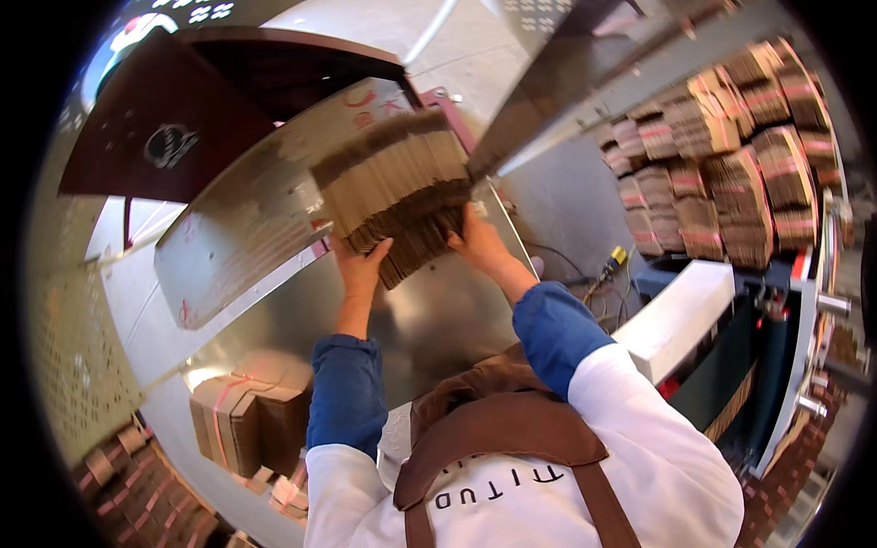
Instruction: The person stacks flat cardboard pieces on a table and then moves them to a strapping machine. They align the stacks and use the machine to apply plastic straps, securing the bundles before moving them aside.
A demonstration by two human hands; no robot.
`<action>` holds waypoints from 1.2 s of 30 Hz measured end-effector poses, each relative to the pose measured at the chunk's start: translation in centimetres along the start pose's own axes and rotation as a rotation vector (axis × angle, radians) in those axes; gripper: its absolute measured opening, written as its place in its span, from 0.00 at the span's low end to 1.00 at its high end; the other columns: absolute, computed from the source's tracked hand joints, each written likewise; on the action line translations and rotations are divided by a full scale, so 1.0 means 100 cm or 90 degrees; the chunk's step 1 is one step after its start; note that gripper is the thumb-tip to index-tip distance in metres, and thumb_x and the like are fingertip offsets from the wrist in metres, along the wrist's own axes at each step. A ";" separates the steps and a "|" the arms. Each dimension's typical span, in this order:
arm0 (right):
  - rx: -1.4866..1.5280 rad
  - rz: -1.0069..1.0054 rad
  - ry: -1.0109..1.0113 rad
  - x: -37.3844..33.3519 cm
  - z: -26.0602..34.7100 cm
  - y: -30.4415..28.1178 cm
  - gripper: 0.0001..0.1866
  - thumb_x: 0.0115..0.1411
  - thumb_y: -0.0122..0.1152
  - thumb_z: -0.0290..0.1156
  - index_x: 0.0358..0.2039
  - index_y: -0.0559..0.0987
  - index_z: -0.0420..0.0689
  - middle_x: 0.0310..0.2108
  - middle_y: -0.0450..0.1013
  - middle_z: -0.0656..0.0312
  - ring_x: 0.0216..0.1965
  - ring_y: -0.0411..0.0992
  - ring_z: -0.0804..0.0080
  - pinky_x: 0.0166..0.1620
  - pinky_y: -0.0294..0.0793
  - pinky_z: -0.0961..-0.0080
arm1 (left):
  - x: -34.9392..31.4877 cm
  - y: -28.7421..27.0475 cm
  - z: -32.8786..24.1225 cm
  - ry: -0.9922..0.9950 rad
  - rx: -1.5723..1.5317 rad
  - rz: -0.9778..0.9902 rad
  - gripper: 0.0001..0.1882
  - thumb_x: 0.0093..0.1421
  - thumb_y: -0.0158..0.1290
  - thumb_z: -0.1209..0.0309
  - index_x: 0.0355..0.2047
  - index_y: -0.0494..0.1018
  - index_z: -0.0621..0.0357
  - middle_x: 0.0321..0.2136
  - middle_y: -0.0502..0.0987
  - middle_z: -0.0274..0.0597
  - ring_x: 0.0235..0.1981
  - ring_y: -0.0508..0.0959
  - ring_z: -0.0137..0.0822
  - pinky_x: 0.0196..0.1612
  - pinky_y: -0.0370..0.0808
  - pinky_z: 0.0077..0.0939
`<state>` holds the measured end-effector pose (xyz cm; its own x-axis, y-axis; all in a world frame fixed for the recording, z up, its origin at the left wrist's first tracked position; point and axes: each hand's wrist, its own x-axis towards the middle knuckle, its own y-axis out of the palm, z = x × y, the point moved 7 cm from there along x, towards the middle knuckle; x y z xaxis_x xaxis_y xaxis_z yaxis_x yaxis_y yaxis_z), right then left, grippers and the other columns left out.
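Note:
A thick stack of brown cardboard pieces (397, 187), standing on edge side by side, rests at the near side of a slanted metal plate. My left hand (360, 265) presses against its near left end, thumb on the top edges. My right hand (480, 245) grips the near right side, thumb also over the edges. Both hands close on the stack from opposite sides; the fingers beneath and behind it are partly hidden. Under my forearms lies a shiny metal table (429, 315).
A dark red machine housing (151, 119) stands at the far left. At right are tied cardboard bundles (703, 173), a white box-shaped beam (681, 315) and a cable with a yellow connector (616, 259). Another tied cardboard bundle (247, 411) sits at lower left. A metal beam (566, 91) slants overhead.

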<state>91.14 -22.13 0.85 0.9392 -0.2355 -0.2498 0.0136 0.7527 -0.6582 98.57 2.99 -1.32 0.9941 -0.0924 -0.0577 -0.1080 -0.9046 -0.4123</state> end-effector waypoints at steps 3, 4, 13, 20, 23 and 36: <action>-0.013 -0.025 -0.015 0.006 -0.023 0.005 0.34 0.56 0.61 0.36 0.57 0.56 0.38 0.39 0.72 0.34 0.41 0.70 0.31 0.42 0.70 0.45 | 0.007 0.009 0.000 0.009 -0.017 -0.002 0.50 0.43 0.72 0.65 0.62 0.55 0.60 0.54 0.66 0.47 0.53 0.70 0.46 0.58 0.67 0.32; -0.003 -0.013 -0.004 0.006 -0.023 0.007 0.34 0.56 0.61 0.36 0.58 0.56 0.39 0.39 0.72 0.34 0.40 0.70 0.31 0.42 0.70 0.45 | 0.006 0.008 -0.001 0.014 0.005 -0.005 0.49 0.42 0.73 0.66 0.60 0.56 0.60 0.53 0.66 0.47 0.53 0.70 0.46 0.57 0.68 0.33; -0.035 -0.023 -0.083 0.002 -0.016 0.006 0.35 0.56 0.60 0.35 0.58 0.54 0.38 0.39 0.71 0.31 0.38 0.70 0.30 0.40 0.70 0.44 | 0.004 -0.003 -0.021 0.076 0.025 -0.037 0.49 0.40 0.72 0.60 0.59 0.58 0.59 0.55 0.62 0.52 0.56 0.66 0.55 0.57 0.69 0.44; -0.077 -0.021 -0.059 0.001 -0.017 0.007 0.26 0.59 0.58 0.36 0.51 0.59 0.36 0.33 0.74 0.34 0.35 0.70 0.30 0.35 0.69 0.45 | 0.006 -0.003 -0.020 0.102 0.020 -0.054 0.50 0.39 0.72 0.59 0.59 0.59 0.61 0.56 0.61 0.53 0.56 0.66 0.57 0.57 0.69 0.45; -0.095 -0.006 -0.040 0.001 -0.016 0.006 0.26 0.59 0.58 0.37 0.50 0.59 0.34 0.33 0.73 0.33 0.35 0.70 0.30 0.35 0.70 0.45 | 0.005 -0.005 -0.025 0.089 -0.018 -0.052 0.50 0.39 0.72 0.60 0.59 0.58 0.61 0.56 0.61 0.54 0.56 0.66 0.56 0.57 0.69 0.44; -0.123 0.008 -0.045 0.002 -0.016 0.006 0.26 0.59 0.58 0.36 0.49 0.59 0.33 0.33 0.73 0.34 0.36 0.71 0.31 0.36 0.70 0.47 | 0.005 -0.005 -0.027 0.087 -0.021 -0.044 0.46 0.43 0.71 0.63 0.58 0.58 0.61 0.52 0.67 0.52 0.47 0.73 0.51 0.51 0.74 0.38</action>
<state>90.83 -22.75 -0.71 0.9606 -0.1776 -0.2136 -0.0585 0.6222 -0.7806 99.19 2.23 1.29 0.9920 -0.0826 0.0950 -0.0404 -0.9235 -0.3815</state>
